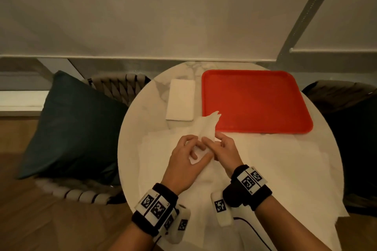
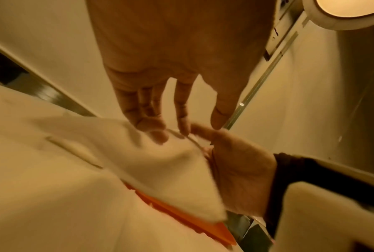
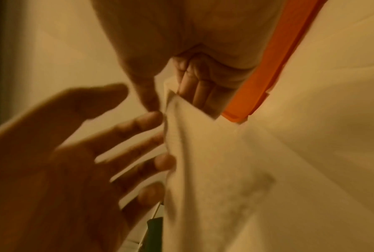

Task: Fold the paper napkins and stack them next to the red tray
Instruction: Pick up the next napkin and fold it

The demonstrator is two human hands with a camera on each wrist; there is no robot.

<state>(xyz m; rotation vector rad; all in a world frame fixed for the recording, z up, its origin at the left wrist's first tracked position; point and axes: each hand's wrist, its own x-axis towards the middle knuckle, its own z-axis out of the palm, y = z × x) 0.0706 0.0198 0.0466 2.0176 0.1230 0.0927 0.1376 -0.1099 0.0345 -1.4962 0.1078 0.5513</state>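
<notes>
A white paper napkin (image 1: pixel 208 128) is lifted above the round table's middle, one corner hanging over the near left edge of the red tray (image 1: pixel 255 100). My right hand (image 1: pixel 219 143) pinches the napkin's edge; in the right wrist view its curled fingers (image 3: pixel 199 88) and thumb close on the napkin (image 3: pixel 203 162). My left hand (image 1: pixel 189 149) reaches in from the left with fingers spread and nearly straight. Its fingertips (image 3: pixel 158 163) touch the napkin's edge, and they rest on the paper (image 2: pixel 160 162) in the left wrist view. A folded napkin stack (image 1: pixel 180 100) lies just left of the tray.
Several unfolded napkins (image 1: pixel 275 165) cover the near half of the marble table (image 1: pixel 142 112), some hanging over its right edge. A woven chair with a dark teal cushion (image 1: pixel 71 124) stands at the left, another dark chair (image 1: pixel 346 108) at the right. A wall is close behind.
</notes>
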